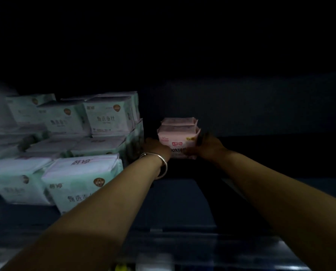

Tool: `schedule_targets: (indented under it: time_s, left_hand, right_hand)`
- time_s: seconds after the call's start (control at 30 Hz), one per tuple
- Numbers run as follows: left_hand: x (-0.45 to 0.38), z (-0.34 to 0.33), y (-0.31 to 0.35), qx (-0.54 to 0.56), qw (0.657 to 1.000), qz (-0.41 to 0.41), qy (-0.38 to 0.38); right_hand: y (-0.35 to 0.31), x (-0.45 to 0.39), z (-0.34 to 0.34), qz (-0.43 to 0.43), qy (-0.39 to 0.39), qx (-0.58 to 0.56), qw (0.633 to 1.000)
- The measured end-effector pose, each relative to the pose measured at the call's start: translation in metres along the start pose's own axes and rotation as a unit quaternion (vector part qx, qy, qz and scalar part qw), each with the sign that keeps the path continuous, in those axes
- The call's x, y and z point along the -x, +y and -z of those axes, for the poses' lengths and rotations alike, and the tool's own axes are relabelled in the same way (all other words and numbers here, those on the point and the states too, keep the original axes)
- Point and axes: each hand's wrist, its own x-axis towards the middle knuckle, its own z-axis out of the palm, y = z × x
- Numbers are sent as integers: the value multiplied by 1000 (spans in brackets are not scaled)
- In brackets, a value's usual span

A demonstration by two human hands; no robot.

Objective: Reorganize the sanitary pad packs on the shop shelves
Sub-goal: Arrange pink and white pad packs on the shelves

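Fingers (199, 138) of the right hand (209, 147) curl around the right edge of the pink pad pack (178, 141), and the left hand (155, 148) presses the pack's left lower side; how far its fingers curl I cannot tell in the dark. So the pack sits between both hands, just beyond the palms, equally near to each. Its long axis runs left to right, across the line of the arms. Another pink pack (180, 122) lies directly behind or under it on the dark shelf (241, 157). To the left, apart by a narrow gap, stands a stack of mint green packs (108, 118). I judge the next move pushes the pack straight back.
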Motion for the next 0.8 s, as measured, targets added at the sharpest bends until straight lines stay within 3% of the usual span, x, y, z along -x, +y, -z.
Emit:
schedule_targets:
  time_s: [0.1,0.27,0.4,0.6,0.7,0.8]
  left_hand:
    - [21,11,2,-12,1000,-8,2]
    - [81,19,-3,-105,989,-107,-5]
    - [145,22,-16,-173,966,-192,28]
    - [252,5,-57,-152,946,-267,99]
    - [298,-19,-91,-160,943,-285,69]
    - [328,-56,-139,-197,943,-268,-19]
  right_hand:
    - [-4,22,9,-12,24,85,996]
    - [-10,92,19,90,-2,248,965]
    - [-2,163,26,150,20,307,940]
    - [54,276,26,247,55,357,899]
    - [100,319,14,235,20,374,897]
    - [152,350,-9,184,-40,375,908]
